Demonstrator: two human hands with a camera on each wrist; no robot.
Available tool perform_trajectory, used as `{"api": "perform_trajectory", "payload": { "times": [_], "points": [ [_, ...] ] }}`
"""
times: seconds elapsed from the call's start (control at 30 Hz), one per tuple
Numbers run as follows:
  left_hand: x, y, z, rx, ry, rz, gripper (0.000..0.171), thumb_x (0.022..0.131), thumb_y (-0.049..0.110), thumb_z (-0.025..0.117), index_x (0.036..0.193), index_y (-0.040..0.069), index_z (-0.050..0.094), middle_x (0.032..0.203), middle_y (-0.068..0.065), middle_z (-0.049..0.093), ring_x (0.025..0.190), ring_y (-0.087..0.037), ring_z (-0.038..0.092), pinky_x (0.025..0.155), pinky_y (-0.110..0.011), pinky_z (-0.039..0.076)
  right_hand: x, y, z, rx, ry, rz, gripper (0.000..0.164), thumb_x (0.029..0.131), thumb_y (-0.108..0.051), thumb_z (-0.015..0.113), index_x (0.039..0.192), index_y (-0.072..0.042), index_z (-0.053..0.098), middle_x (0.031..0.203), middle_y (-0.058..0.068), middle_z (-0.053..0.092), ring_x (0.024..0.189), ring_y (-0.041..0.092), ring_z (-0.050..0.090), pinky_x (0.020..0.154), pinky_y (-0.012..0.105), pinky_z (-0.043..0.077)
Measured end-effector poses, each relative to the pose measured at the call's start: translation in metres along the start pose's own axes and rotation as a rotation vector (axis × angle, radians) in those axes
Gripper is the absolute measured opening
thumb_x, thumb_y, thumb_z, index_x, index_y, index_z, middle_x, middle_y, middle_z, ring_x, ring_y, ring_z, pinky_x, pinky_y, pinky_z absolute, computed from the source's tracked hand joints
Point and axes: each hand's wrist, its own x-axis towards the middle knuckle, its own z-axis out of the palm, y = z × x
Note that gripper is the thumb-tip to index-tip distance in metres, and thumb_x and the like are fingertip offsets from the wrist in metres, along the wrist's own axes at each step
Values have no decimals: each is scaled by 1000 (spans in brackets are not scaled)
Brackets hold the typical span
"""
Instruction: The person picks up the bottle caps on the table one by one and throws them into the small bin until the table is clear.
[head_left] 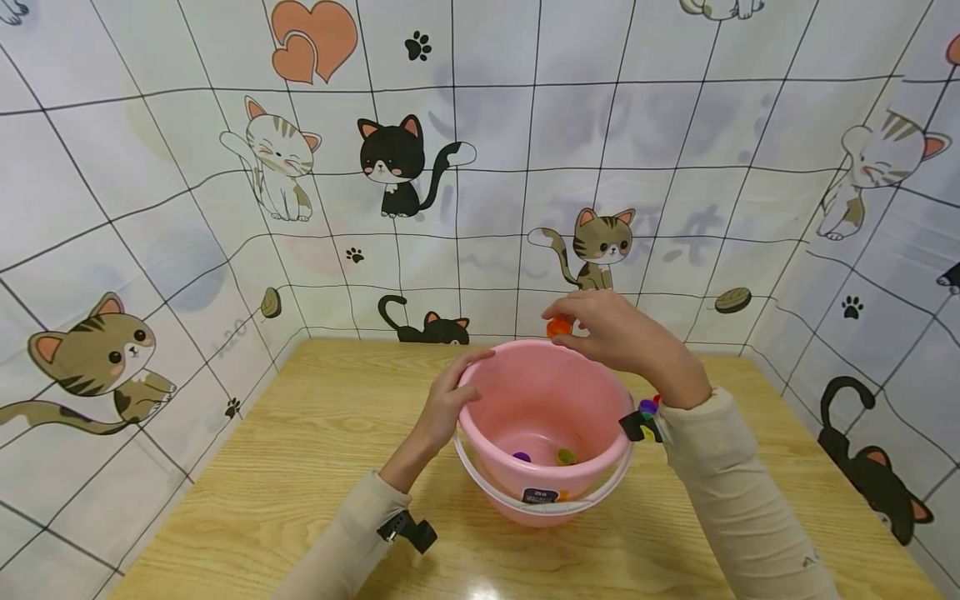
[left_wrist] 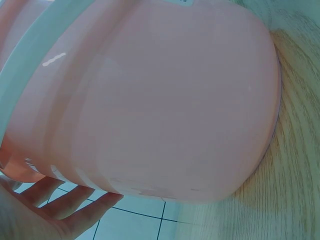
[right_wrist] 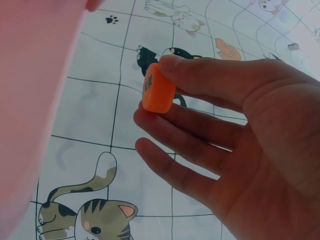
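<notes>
A pink bucket [head_left: 517,479] stands upright on the table, its white handle [head_left: 540,506] hanging down over the front. My left hand [head_left: 447,404] grips its left rim, thumb over the inside. In the left wrist view the fingers [left_wrist: 87,215] lie along the bucket's outer wall. Above the far right rim, my right hand [head_left: 611,329] pinches a small orange piece [right_wrist: 159,89] with dark printed marks between thumb and fingers. On the bucket's floor lie a purple piece [head_left: 522,457] and a yellow-green piece [head_left: 566,457], both partly hidden by the front rim.
Right of the bucket, behind the right wrist's black camera [head_left: 641,426], several small coloured pieces show, one of them purple [head_left: 648,407]. The wooden table [head_left: 300,467] meets a cat-patterned cloth wall [head_left: 495,200] at the back and sides.
</notes>
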Motion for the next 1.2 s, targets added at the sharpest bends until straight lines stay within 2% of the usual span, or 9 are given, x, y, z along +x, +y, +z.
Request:
{"api": "perform_trajectory", "payload": {
  "times": [0.2,0.57,0.73,0.83,1.0,1.07,1.2],
  "points": [
    [0,1,-1,-25,-24,-10,60,82,-6,45,139,10,49,140,-19,48,116,-43,53,85,-64,48,0,0,0,-15,-7,-2,32,86,-21,70,115,-11,67,107,2,70,95,18,64,82,38,53],
    [-1,3,0,9,-3,-14,58,81,-3,46,135,16,54,136,-12,53,112,-37,57,83,-62,50,-1,-1,0,-8,-13,13,31,85,-21,71,115,-12,67,110,2,69,97,18,65,82,38,53],
    [-1,4,0,-9,-18,-17,58,82,-5,46,138,11,50,140,-17,50,115,-41,55,84,-64,48,-1,-1,0,-7,-11,7,31,85,-21,71,115,-11,67,110,2,69,96,18,65,83,38,53],
    [-3,14,0,-8,-28,-32,59,82,-7,44,139,5,48,140,-22,48,115,-45,53,85,-65,47,-1,-1,0,-6,-11,5,31,85,-21,71,114,-11,68,109,2,69,96,18,65,82,37,54],
    [-3,11,2,24,2,-7,59,78,0,46,136,12,53,136,-15,53,112,-39,56,82,-59,52,-3,1,0,-9,-11,2,31,85,-20,71,114,-11,68,109,3,69,96,19,65,83,39,54],
    [-1,0,1,25,14,4,59,77,1,47,134,16,55,134,-11,55,111,-36,57,81,-57,52,-4,3,0,-18,-11,6,31,85,-20,71,114,-10,68,110,3,69,96,19,65,85,41,53],
    [-1,-1,1,12,14,9,59,78,1,47,135,16,54,135,-11,54,112,-36,56,83,-57,52,-9,10,-1,-31,-7,19,31,86,-20,70,115,-9,67,110,4,69,96,20,65,84,42,53]
  ]
}}
